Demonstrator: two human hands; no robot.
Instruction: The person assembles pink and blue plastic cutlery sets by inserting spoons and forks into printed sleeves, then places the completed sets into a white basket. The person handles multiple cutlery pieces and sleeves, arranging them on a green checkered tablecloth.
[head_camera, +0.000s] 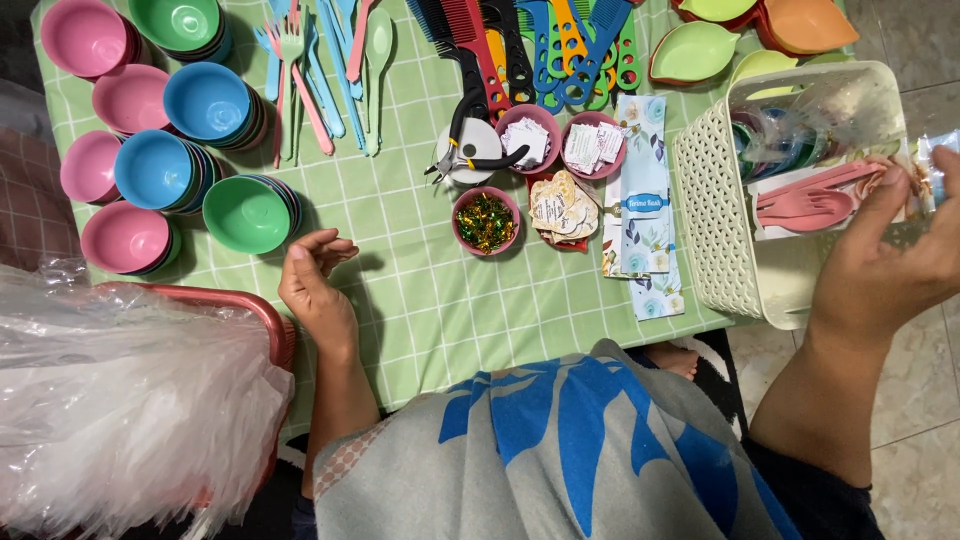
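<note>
My left hand (316, 283) rests on the green checked tablecloth (420, 300), fingers loosely curled, holding nothing, just right of a green bowl stack (247, 212). My right hand (890, 255) is raised over the white lattice basket (715, 215) and grips a clear plastic packet (925, 170) holding a pink spoon and fork (810, 200). More wrapped items lie inside the basket.
Stacks of pink, blue and green bowls (150, 170) fill the left. Loose forks and spoons (320, 70), combs (540, 50), black pliers (470, 150), small pink cups of tags and candy (486, 220), floral cards (645, 200), leaf-shaped dishes (695, 50). A red tub with clear plastic (120, 390).
</note>
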